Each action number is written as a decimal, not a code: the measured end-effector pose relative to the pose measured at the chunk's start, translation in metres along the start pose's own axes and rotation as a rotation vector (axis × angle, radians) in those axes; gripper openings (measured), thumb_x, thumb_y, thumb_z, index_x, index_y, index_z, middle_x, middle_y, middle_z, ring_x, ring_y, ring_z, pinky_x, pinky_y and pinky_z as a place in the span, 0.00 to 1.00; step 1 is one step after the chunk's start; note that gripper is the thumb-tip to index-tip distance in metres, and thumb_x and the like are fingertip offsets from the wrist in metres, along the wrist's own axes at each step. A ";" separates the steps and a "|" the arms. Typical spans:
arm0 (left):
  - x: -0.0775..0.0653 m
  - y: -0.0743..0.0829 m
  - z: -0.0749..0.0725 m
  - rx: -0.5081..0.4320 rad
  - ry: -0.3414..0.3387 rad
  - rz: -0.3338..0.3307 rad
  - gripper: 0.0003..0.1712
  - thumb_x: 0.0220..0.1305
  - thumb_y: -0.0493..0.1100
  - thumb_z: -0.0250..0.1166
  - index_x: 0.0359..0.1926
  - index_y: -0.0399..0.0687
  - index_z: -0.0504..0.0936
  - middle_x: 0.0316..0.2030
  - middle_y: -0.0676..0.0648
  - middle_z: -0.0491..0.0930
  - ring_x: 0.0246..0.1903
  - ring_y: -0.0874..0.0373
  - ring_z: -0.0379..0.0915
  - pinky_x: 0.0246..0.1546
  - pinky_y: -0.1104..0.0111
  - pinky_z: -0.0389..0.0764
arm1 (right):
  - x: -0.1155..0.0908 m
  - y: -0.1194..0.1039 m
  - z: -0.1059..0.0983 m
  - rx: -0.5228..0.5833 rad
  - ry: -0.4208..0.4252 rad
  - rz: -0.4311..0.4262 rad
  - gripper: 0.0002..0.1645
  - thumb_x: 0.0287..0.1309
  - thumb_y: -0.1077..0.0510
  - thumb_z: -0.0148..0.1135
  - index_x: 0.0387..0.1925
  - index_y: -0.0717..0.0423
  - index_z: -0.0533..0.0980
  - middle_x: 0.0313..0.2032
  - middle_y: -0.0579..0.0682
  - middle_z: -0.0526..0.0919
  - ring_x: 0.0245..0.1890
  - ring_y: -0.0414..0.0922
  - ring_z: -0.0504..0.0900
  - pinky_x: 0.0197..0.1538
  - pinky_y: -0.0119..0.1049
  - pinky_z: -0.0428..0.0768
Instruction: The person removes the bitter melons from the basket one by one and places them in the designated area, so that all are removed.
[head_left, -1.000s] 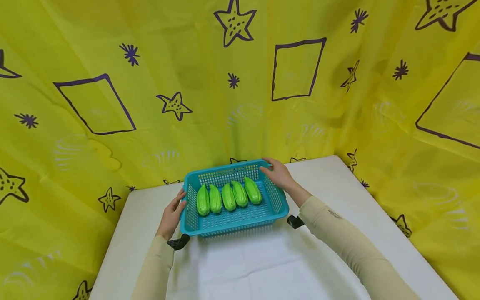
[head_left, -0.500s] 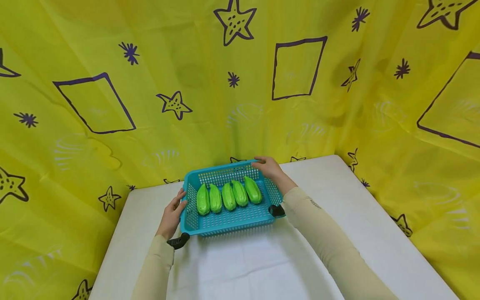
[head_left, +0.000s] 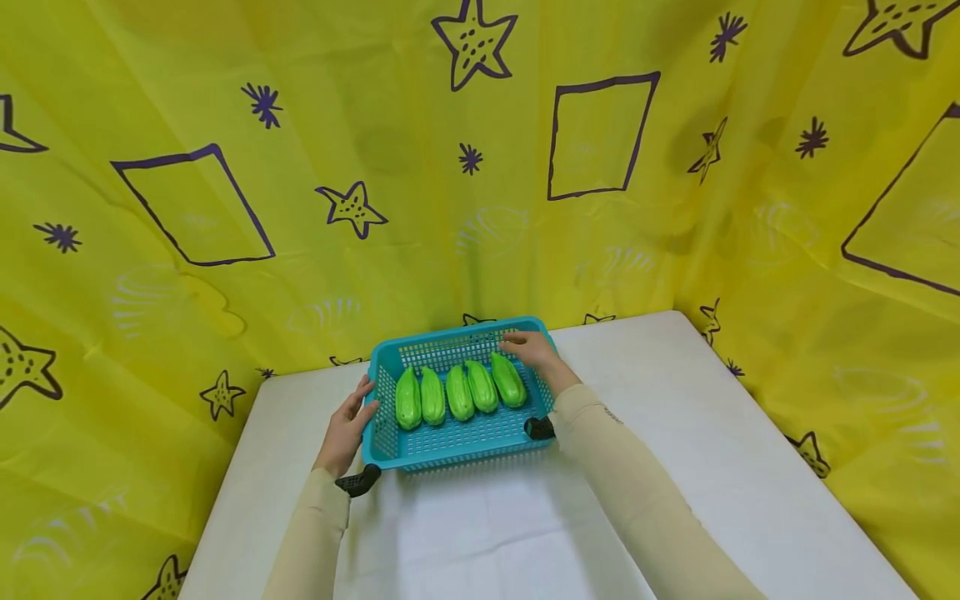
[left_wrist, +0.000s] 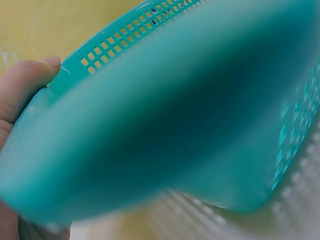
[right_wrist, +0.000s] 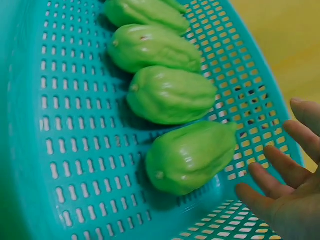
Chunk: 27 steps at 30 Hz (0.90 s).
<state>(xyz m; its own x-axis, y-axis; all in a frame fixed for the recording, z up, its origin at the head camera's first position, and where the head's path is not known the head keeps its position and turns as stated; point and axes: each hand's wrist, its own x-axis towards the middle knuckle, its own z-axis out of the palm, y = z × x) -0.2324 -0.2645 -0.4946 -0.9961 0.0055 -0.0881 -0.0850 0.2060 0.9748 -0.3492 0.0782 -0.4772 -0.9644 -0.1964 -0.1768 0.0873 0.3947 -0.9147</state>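
Observation:
Several ridged green fruits, like small unripe papayas, lie in a row inside a blue-green plastic basket (head_left: 472, 430). My left hand (head_left: 347, 432) grips the basket's left rim. In the left wrist view its thumb (left_wrist: 35, 75) lies over the rim, while the blurred basket wall fills most of the picture. My right hand (head_left: 531, 348) is over the basket's back right corner, just beyond the stem end of the rightmost fruit (head_left: 510, 383). In the right wrist view the fingers of that hand (right_wrist: 295, 190) are spread beside this same fruit (right_wrist: 192, 160), holding nothing.
The basket stands near the back edge of a white-covered table (head_left: 480, 533). Yellow curtains (head_left: 420, 275) with drawn stars and frames hang behind and on both sides. Black wrist-worn devices, such as the left one (head_left: 358, 482), sit below the hands close to the basket's front corners.
My right hand has left the basket's right rim and moved left and inward, over the back right corner near the rightmost fruit. The left hand, basket and fruits stay put.

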 end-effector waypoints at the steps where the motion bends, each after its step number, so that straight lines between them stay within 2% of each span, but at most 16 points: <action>1: 0.000 0.000 0.000 0.003 0.001 0.001 0.32 0.75 0.43 0.54 0.75 0.43 0.57 0.76 0.55 0.45 0.76 0.51 0.32 0.71 0.49 0.52 | -0.001 0.001 0.001 -0.013 -0.009 0.011 0.30 0.70 0.50 0.56 0.68 0.57 0.68 0.68 0.61 0.65 0.67 0.61 0.63 0.67 0.56 0.65; 6: 0.000 0.002 0.000 0.011 0.005 0.004 0.32 0.75 0.42 0.54 0.75 0.43 0.57 0.76 0.55 0.46 0.76 0.52 0.32 0.71 0.50 0.52 | -0.003 0.006 0.003 -0.021 -0.057 0.066 0.28 0.69 0.53 0.57 0.67 0.57 0.69 0.70 0.61 0.63 0.70 0.61 0.59 0.69 0.56 0.61; 14: 0.000 0.003 0.000 0.016 -0.004 0.014 0.32 0.75 0.42 0.53 0.75 0.42 0.56 0.76 0.54 0.45 0.75 0.52 0.32 0.72 0.51 0.49 | -0.001 0.014 0.005 -0.060 -0.110 0.063 0.25 0.68 0.57 0.58 0.65 0.55 0.72 0.68 0.61 0.66 0.70 0.61 0.60 0.68 0.57 0.62; 20: -0.002 0.001 -0.001 0.006 -0.017 0.018 0.32 0.75 0.42 0.53 0.75 0.42 0.55 0.76 0.55 0.44 0.76 0.53 0.31 0.73 0.52 0.47 | 0.000 0.015 0.006 -0.093 -0.163 0.049 0.28 0.68 0.58 0.58 0.68 0.53 0.70 0.70 0.59 0.62 0.70 0.61 0.58 0.68 0.58 0.62; 27: 0.000 -0.002 -0.001 0.004 -0.015 0.024 0.32 0.75 0.42 0.53 0.75 0.42 0.56 0.76 0.55 0.45 0.75 0.54 0.31 0.73 0.53 0.49 | 0.001 0.018 0.007 -0.094 -0.172 0.073 0.34 0.66 0.60 0.61 0.71 0.51 0.65 0.72 0.60 0.59 0.70 0.62 0.58 0.66 0.59 0.65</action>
<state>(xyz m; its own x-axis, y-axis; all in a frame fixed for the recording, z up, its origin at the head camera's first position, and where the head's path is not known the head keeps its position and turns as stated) -0.2319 -0.2656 -0.4959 -0.9974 0.0248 -0.0673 -0.0606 0.2098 0.9759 -0.3466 0.0790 -0.4967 -0.8987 -0.3118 -0.3083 0.1238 0.4941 -0.8606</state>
